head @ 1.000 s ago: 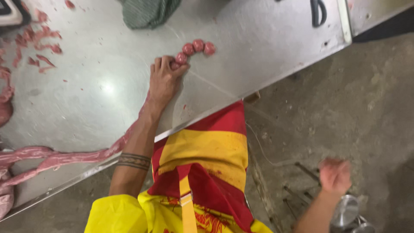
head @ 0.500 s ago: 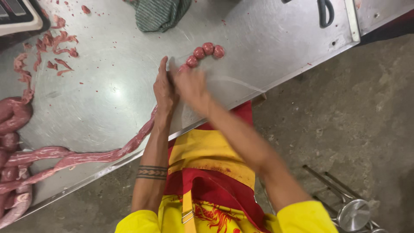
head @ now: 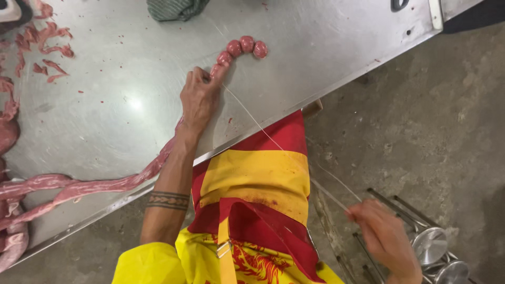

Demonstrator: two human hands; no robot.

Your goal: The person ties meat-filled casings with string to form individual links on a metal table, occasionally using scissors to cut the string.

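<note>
My left hand [head: 201, 97] rests on the steel table [head: 326, 47] and pinches a long pink sausage casing [head: 100, 185] just below a short chain of small tied links [head: 241, 48]. A thin white string [head: 252, 118] runs taut from that pinch point, across my red and yellow apron [head: 258, 181], to my right hand [head: 384, 236]. That hand is closed on the string, low at my right side, off the table. The filled casing trails left under my forearm to the table's left end.
Loose pink scraps [head: 47, 42] lie at the table's far left. A green cloth [head: 173, 8] sits at the far edge. Round metal parts on a rack [head: 431, 244] stand on the concrete floor beside my right hand.
Half a second ago both hands met at the links. My right hand has since pulled back and down to my right, drawing the string tight. My left hand stayed at the links.
</note>
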